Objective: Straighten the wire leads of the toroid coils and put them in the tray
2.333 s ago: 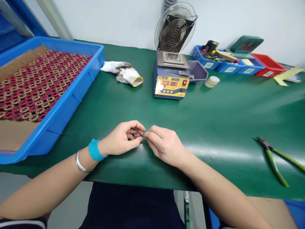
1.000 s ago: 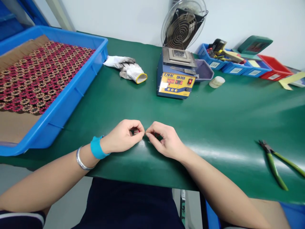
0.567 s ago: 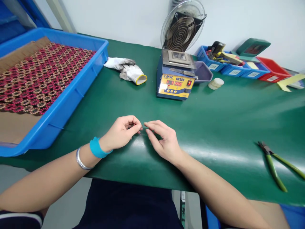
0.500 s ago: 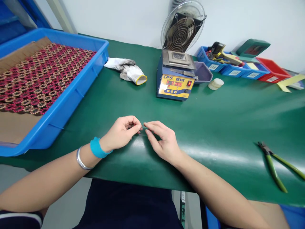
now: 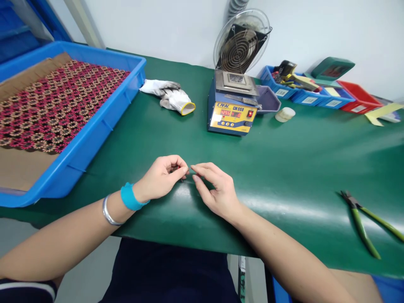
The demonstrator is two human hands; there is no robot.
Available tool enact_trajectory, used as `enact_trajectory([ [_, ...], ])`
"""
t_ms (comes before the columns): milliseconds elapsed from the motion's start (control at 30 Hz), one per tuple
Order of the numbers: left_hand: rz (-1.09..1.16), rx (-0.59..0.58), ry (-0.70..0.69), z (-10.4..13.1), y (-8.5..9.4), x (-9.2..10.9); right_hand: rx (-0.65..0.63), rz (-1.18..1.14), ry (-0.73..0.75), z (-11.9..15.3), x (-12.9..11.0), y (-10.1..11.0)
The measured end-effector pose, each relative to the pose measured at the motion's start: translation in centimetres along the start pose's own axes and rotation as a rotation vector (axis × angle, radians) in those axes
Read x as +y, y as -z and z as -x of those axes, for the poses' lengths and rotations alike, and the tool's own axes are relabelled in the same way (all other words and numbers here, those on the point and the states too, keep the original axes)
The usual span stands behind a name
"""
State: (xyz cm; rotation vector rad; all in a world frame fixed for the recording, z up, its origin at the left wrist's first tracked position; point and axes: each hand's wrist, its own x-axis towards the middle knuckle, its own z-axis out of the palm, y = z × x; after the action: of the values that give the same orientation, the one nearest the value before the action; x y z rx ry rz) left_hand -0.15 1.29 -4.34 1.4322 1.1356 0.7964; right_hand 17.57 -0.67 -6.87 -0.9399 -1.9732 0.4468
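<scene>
Upper right of frame: blue bins [image 5: 308, 99], three; red bin [image 5: 361, 101], one; purple bin [image 5: 267, 101], one; white jar [image 5: 285, 114], one. Upper centre: heater [image 5: 232, 115], one; fan [image 5: 239, 49], one. Left: large tray [image 5: 94, 145], one, its flower-shaped clusters [image 5: 63, 107] too numerous to count reliably. Right edge: green-handled pliers [image 5: 360, 223], one pair. Lower centre: hands [image 5: 217, 189], two; red part [image 5: 179, 167], one visible, partly hidden.

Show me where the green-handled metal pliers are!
The pliers lie at the right of the head view, on the smooth green tabletop, well right of the bare right hand.
</scene>
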Motion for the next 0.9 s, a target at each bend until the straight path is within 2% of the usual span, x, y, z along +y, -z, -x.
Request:
enact_trajectory([
  [467, 0.009, -0.032, 0.035, -0.1, 0.0, -0.2, 0.037, 0.048, 0.081, -0.1, 0.1, -0.1],
  [700, -0.070, -0.092, 0.001, 0.1, 0.0, 0.0, -0.084, 0.252, 0.212, -0.5, 0.4, 0.7],
  [767, -0.161, -0.083, -0.082, 0.4, -0.2, 0.0, -0.140, 0.201, 0.121, -0.7, 0.2, 0.8],
  [833, -0.338, -0.047, -0.258, 0.9, -0.5, 0.0, -0.217, -0.026, -0.111, -0.8, 0.1, 0.8],
  [900, -0.526, -0.011, -0.449, 1.4, -0.7, 0.1, -0.329, -0.345, -0.388, -0.9, 0.0, 0.7],
])
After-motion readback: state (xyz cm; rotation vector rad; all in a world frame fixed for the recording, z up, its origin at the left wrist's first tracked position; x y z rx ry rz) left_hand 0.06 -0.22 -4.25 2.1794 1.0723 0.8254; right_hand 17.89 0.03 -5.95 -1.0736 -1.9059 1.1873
